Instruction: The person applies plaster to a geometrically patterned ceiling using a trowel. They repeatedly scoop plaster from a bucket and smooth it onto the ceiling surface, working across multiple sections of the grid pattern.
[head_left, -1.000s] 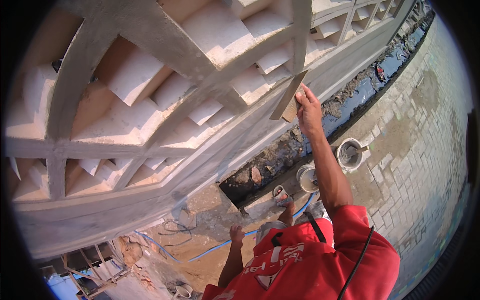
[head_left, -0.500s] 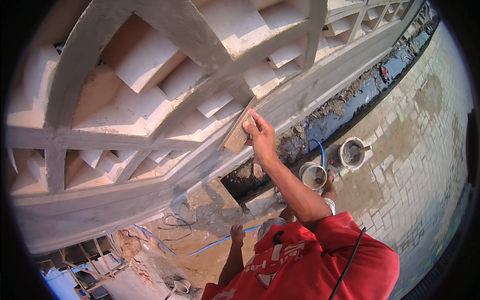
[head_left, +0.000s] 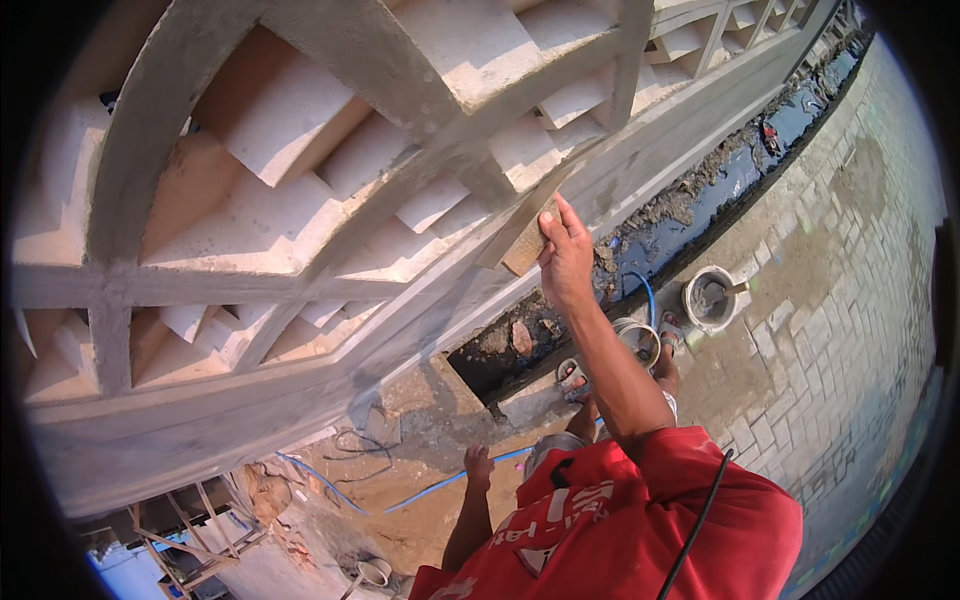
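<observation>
Two hands in frame, both mine. My right hand point(head_left: 567, 258), just right of centre, has thumb and fingers closed on one hand float point(head_left: 524, 248): a thin flat board with one brown block as grip. The float sits slightly above and right of centre, tilted, one end toward the upper right, at the smooth grey wall band point(head_left: 660, 150); I cannot tell whether it touches. My left hand point(head_left: 479, 465) hangs below centre, fingers loosely parted.

Above the band, one grey openwork lattice point(head_left: 405, 60) fills the upper left; its pale blocks run too far off to count.

Two buckets right of centre: one bucket with grey mix point(head_left: 712, 328), a single handle sticking out, and one bucket partly behind my forearm point(head_left: 657, 350). One smaller pale container point(head_left: 376, 571) at the lower edge.

One trench point(head_left: 715, 195) of dark liquid runs to the upper right, pavers point(head_left: 850, 300) beside it. Two sandalled feet point(head_left: 671, 335) near the buckets. Two stretches of blue hose point(head_left: 440, 490) show; cannot tell if they join.
</observation>
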